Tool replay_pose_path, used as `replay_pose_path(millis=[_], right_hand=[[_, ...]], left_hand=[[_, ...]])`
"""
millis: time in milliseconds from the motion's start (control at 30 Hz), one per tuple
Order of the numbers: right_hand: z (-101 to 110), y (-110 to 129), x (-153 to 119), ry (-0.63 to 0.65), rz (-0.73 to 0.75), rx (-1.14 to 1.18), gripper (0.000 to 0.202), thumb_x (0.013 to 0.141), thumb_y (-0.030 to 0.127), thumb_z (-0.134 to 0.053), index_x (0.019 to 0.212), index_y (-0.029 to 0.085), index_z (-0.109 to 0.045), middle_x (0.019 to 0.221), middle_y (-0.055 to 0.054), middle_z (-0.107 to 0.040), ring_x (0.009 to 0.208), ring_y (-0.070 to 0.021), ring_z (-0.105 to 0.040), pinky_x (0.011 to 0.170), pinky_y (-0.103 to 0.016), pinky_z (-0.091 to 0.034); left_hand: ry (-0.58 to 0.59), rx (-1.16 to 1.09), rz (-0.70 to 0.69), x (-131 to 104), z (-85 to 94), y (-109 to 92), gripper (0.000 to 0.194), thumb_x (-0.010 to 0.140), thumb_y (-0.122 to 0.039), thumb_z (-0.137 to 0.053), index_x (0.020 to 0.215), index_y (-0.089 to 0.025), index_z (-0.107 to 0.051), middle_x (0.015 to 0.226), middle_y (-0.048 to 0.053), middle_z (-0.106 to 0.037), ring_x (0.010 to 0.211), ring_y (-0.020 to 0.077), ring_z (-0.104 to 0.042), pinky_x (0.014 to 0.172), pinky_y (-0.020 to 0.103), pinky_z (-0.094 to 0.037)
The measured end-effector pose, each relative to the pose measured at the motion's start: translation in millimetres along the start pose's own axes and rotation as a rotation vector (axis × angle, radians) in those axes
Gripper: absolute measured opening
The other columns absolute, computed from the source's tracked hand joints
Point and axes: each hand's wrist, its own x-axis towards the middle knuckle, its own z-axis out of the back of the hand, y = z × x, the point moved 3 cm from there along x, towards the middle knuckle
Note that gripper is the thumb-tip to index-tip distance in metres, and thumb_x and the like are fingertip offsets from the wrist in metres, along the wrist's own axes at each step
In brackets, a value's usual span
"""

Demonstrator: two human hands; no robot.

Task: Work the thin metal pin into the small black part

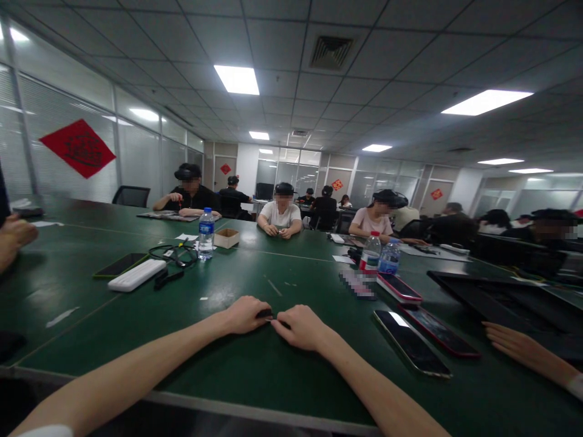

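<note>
Both of my hands meet over the green table, with the fingertips almost touching. My left hand is closed around a small dark object, whose end shows at the fingertips; its kind is not clear. Just to the right, my right hand has its fingers curled and pinched together against the tip of that object. Whatever lies between the right fingertips is too small to make out.
To the right lie phones and bottles. On the left are a white power bank, cables, a water bottle and a small box. Another person's hand rests by a black tray.
</note>
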Motion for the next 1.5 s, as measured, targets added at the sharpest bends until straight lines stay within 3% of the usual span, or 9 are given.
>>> replay_pose_path(millis=[233,633,1200,1500], right_hand=[[1.3,-17.2,-3.3,0.015,-0.1,-0.044,0.05,0.098,0.047,-0.029,0.084,0.018,-0.069,0.08,-0.007,-0.071,0.071,-0.0167,-0.064,0.069,-0.025,-0.043],[-4.8,-17.7,-1.1,0.039,-0.12,-0.076,0.052,0.097,0.048,-0.028,0.087,0.019,-0.069,0.084,-0.009,-0.071,0.075,-0.0191,-0.066,0.07,-0.026,-0.043],[-4.4,-9.2,2.4,-0.024,0.007,-0.025,0.05,0.098,0.045,-0.028,0.086,0.019,-0.068,0.081,-0.006,-0.071,0.07,-0.0153,-0.063,0.067,-0.023,-0.039],[-4.9,-20.8,-0.8,0.027,-0.11,-0.042,0.052,0.098,0.048,-0.027,0.087,0.019,-0.069,0.082,-0.007,-0.071,0.074,-0.0174,-0.065,0.068,-0.025,-0.041]], left_hand=[[-0.016,0.008,-0.006,-0.4,0.0,-0.3,0.033,0.093,-0.044,-0.044,0.105,-0.021,-0.066,0.09,0.006,-0.071,0.078,0.0203,-0.066,0.066,0.026,-0.044],[-0.015,0.028,-0.03,-0.7,0.1,-0.9,0.031,0.092,-0.042,-0.045,0.102,-0.022,-0.066,0.089,0.006,-0.071,0.077,0.0206,-0.066,0.065,0.026,-0.044],[-0.018,-0.013,-0.011,-1.2,-0.2,1.2,0.034,0.092,-0.043,-0.045,0.107,-0.021,-0.066,0.089,0.007,-0.071,0.079,0.0208,-0.066,0.068,0.026,-0.045],[-0.013,0.004,-0.011,-1.0,-0.7,0.7,0.034,0.092,-0.044,-0.046,0.105,-0.021,-0.067,0.089,0.007,-0.071,0.078,0.0209,-0.066,0.066,0.026,-0.044]])
